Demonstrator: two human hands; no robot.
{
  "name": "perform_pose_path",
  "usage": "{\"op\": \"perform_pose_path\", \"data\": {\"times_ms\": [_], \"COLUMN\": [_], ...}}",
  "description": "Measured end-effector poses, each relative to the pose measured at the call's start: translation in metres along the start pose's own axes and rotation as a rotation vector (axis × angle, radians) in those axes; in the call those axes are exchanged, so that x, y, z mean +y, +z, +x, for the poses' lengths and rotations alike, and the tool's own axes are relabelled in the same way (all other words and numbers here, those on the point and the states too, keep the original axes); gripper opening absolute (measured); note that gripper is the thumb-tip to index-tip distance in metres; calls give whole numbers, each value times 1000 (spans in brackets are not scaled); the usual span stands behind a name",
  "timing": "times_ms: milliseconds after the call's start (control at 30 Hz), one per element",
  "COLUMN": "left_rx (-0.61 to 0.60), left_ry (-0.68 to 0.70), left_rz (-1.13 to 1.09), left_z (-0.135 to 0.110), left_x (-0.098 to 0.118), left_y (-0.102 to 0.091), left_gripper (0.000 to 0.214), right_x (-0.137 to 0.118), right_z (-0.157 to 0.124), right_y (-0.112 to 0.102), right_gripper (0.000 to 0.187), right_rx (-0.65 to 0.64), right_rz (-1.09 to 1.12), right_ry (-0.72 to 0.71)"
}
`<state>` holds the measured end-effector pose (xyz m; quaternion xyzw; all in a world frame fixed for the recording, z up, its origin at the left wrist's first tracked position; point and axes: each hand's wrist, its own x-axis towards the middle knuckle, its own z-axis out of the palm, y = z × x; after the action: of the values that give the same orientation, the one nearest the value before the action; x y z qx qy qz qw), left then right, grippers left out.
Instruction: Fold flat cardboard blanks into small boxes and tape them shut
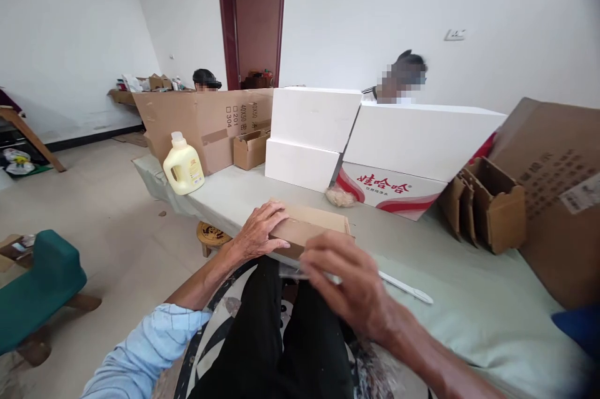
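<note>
A small brown cardboard box lies at the near edge of the cloth-covered table. My left hand rests flat on the box's left end, fingers spread over its top. My right hand hovers just in front of the box, blurred, fingers curled around a thin clear strip that looks like tape. A white slender tool lies on the table right of that hand.
White foam boxes and a red-and-white printed carton stand behind the box. Open small cartons and a big cardboard box are at right. A yellow detergent jug stands at left. Two people sit behind the boxes.
</note>
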<state>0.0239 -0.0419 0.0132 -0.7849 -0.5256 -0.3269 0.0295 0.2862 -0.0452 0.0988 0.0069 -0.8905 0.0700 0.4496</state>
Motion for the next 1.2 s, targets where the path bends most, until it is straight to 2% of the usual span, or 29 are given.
{"op": "perform_pose_path", "data": {"times_ms": [100,200,333,433,600,833,1033,1200], "left_rx": [-25,-31,-17,1,37,39,-4,-16], "left_ry": [42,59,50,70,80,66,34,6], "left_rz": [-26,-44,-67,-118,-162,-152,-157,-128], "left_z": [-6,-14,-21,-24,-23,-27,-31,-36], "left_x": [-6,-14,-19,-19,-16,-8,-1,-1], "left_y": [-13,-24,-24,-15,-9,-6,5,6], "left_gripper": [59,52,50,51,52,50,48,52], "right_x": [38,85,149,194,261,342,397,425], "right_z": [10,3,-23,-44,-75,-101,-122,-139], "right_y": [-41,-74,-88,-80,-58,-34,-10,1], "right_gripper": [14,21,34,39,43,29,14,12], "right_rx": [92,174,199,169,42,-67,-153,-190], "right_rz": [-23,-105,-134,-134,-242,-401,-475,-502], "right_ry": [193,410,607,668,676,713,755,799]}}
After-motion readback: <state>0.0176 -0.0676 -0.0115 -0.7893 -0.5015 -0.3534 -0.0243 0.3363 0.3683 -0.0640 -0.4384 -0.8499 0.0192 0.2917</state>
